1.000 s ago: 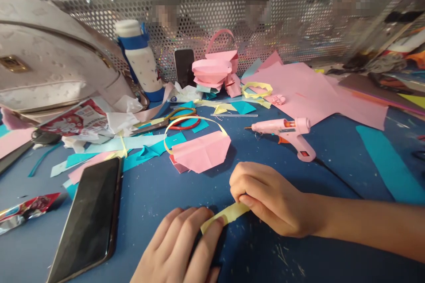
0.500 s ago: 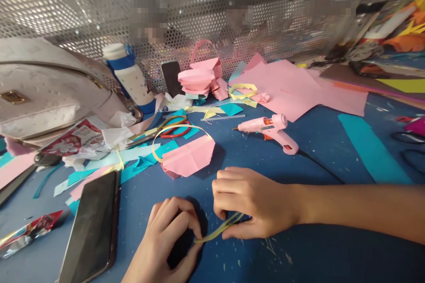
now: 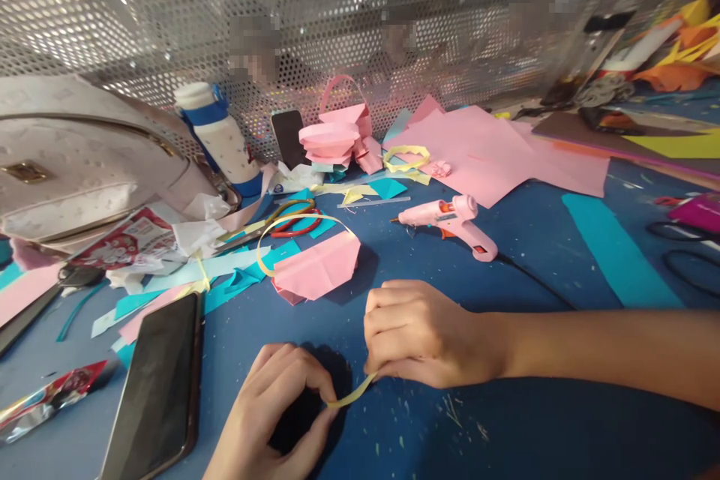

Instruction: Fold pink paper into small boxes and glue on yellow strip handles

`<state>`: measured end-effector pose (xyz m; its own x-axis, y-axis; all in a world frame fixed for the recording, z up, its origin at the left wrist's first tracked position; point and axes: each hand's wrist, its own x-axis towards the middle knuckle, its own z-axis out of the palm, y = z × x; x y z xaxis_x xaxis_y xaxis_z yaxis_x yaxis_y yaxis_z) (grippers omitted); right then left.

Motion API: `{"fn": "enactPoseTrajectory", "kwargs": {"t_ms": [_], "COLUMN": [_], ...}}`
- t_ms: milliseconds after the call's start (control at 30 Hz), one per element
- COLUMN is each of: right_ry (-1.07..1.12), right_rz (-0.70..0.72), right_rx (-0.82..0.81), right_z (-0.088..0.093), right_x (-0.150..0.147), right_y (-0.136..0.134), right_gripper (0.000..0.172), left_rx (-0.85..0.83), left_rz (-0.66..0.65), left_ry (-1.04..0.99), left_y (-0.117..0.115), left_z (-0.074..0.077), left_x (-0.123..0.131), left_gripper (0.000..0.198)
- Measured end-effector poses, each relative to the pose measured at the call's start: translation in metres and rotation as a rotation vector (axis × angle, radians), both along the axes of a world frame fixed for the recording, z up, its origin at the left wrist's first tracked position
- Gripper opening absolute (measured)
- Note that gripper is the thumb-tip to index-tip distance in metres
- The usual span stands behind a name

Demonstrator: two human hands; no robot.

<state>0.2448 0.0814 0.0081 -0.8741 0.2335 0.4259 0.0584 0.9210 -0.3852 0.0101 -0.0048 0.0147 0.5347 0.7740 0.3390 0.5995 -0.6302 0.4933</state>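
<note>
Between my two hands runs a narrow yellow paper strip (image 3: 355,394), slightly curved. My left hand (image 3: 281,405) pinches its left end between thumb and forefinger. Curled over the other end is my right hand (image 3: 424,334), its fingers closed and hiding that part of the strip. Just beyond them stands a small pink paper basket (image 3: 318,268) with a thin yellow handle (image 3: 298,216). A pink glue gun (image 3: 450,221) lies on the blue table behind my right hand, its nozzle pointing left.
A smartphone (image 3: 154,382) lies left of my hands, near a shiny wrapper (image 3: 53,394). Scissors (image 3: 295,217) rest among paper scraps. Farther back are a bottle (image 3: 217,139), a bag (image 3: 84,165), pink paper sheets (image 3: 478,146) and more pink paper baskets (image 3: 337,135). The glue gun's cord (image 3: 534,281) trails right.
My right thumb and fingers have closed together on the strip, where before they were apart with strands showing between them. My left hand keeps its pinch, almost in place.
</note>
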Motion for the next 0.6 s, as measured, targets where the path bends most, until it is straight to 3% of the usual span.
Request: {"fn": "enactPoseTrajectory", "kwargs": {"t_ms": [367, 600], "right_ry": [0.038, 0.039], "right_rz": [0.016, 0.087], "right_rx": [-0.043, -0.324], "right_z": [-0.0012, 0.001], "right_x": [-0.0007, -0.0017], "right_y": [0.001, 0.0052], "right_gripper": [0.017, 0.014], "left_rx": [-0.088, -0.11], "left_rz": [0.133, 0.068], "left_ry": [-0.047, -0.082], "left_y": [-0.004, -0.0027], "left_z": [-0.0053, -0.0061], "left_x": [-0.0019, -0.0001], "left_gripper": [0.01, 0.012]}}
